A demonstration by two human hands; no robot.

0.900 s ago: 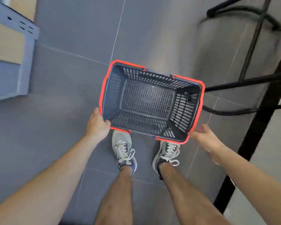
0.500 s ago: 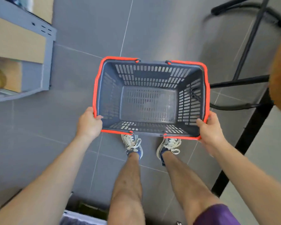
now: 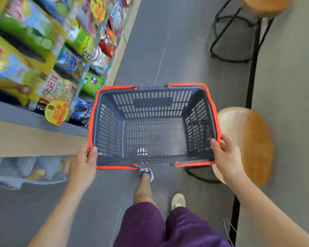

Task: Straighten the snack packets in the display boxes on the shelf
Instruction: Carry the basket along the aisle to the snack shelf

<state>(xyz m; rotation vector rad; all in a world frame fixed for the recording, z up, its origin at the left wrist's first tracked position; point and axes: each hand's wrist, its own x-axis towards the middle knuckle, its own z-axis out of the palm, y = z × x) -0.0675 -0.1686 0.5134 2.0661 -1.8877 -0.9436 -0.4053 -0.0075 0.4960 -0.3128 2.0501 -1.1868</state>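
Basket [image 3: 150, 102] now higher, curled fingers [image 3: 214, 145] gripping its rim.

A red-rimmed slatted basket [image 3: 150, 104] is just beside a round wooden stool [image 3: 244, 143], above grey floor [image 3: 182, 50].

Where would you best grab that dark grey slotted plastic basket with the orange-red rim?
Probably by its two short sides, coming in from left and right. The basket is level and open-topped, and its rim gives a lip for thumbs to hook over; the left hand and right hand hold it so now, near the close corners.
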